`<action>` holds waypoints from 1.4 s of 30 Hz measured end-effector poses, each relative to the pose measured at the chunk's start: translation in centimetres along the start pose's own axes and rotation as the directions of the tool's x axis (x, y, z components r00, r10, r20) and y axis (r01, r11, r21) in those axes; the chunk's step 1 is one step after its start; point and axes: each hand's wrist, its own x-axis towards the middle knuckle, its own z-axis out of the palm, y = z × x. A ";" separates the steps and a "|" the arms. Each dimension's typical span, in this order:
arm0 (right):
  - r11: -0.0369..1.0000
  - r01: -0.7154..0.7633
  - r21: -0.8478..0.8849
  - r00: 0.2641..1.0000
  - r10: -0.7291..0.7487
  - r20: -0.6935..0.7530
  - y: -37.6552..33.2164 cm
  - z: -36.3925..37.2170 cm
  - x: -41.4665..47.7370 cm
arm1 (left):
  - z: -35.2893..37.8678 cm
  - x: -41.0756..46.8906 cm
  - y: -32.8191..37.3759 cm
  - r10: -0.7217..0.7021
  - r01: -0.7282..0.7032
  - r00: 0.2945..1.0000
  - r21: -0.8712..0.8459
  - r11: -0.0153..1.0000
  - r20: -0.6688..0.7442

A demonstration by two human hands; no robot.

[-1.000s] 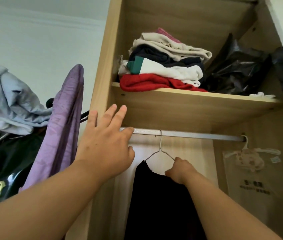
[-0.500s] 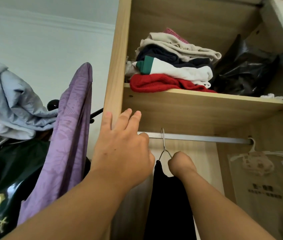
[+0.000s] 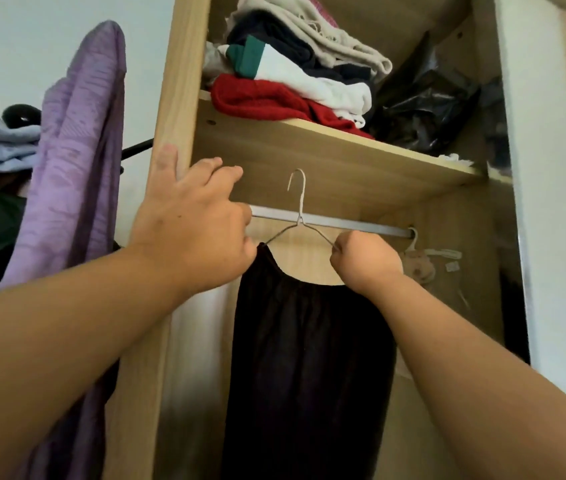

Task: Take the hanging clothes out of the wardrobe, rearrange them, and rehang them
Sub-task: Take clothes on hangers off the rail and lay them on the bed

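Hanger (image 3: 300,202) shoulder hidden in right hand (image 3: 366,258) fingers; left hand (image 3: 188,230) spread, seemingly covering rail (image 3: 343,225)

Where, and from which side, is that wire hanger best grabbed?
Grip the wire hanger on its bare sloped shoulder, from below right, as the right hand does: the black garment covers the rest, leaving the hook free for the rail.

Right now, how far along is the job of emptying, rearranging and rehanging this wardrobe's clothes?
Possibly done: a purple garment hangs outside the wardrobe. In hand: the right hand grips a wire hanger carrying a black garment, hook above the rail; the left hand rests on the wardrobe's side. Left: a white hanger on the rail, then rehanging.
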 end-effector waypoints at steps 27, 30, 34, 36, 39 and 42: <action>0.774 -0.594 -0.220 0.798 0.602 -0.036 17.5 -20.7 -38.5 | 1.4 -7.0 36.5 0.610 0.147 0.788 -0.988 -0.055 0.083; 0.685 -0.670 -0.287 0.723 0.690 -0.040 20.3 -20.9 -43.8 | -0.4 -8.4 42.4 0.693 0.137 0.721 -0.985 -0.108 0.025; 0.541 -0.749 -0.383 0.603 0.796 -0.057 25.0 -22.0 -50.1 | -4.0 -10.1 50.6 0.741 0.061 0.670 -0.991 -0.117 -0.046; 0.477 -0.778 -0.408 0.550 0.831 -0.077 27.4 -22.8 -52.9 | -6.2 -10.9 54.3 0.734 0.027 0.674 -0.990 -0.139 -0.084; 0.377 -0.802 -0.462 0.473 0.875 -0.107 31.0 -23.9 -56.8 | -9.6 -11.5 59.7 0.726 -0.039 0.671 -0.985 -0.169 -0.151; 0.287 -0.838 -0.464 0.373 0.922 -0.102 33.7 -24.5 -59.8 | -12.1 -12.1 64.2 0.725 -0.092 0.656 -0.976 -0.198 -0.209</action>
